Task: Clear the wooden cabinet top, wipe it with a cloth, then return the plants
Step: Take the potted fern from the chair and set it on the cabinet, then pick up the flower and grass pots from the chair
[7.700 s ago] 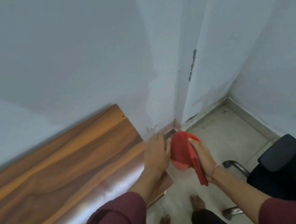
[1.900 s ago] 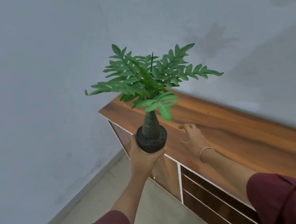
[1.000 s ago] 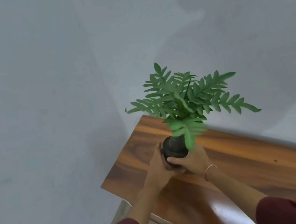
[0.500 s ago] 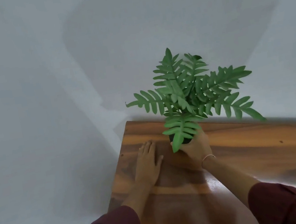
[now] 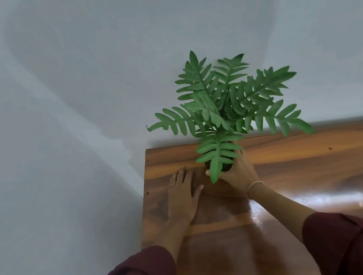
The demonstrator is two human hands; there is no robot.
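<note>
My left hand (image 5: pixel 183 196) lies flat and open, palm down, on the wooden counter (image 5: pixel 301 177) near its left end. Just to its right, my right hand (image 5: pixel 238 177) is wrapped around the dark pot (image 5: pixel 226 165) of the green plant (image 5: pixel 225 106), which stands at the counter's far edge beside the wall (image 5: pixel 72 83).
</note>
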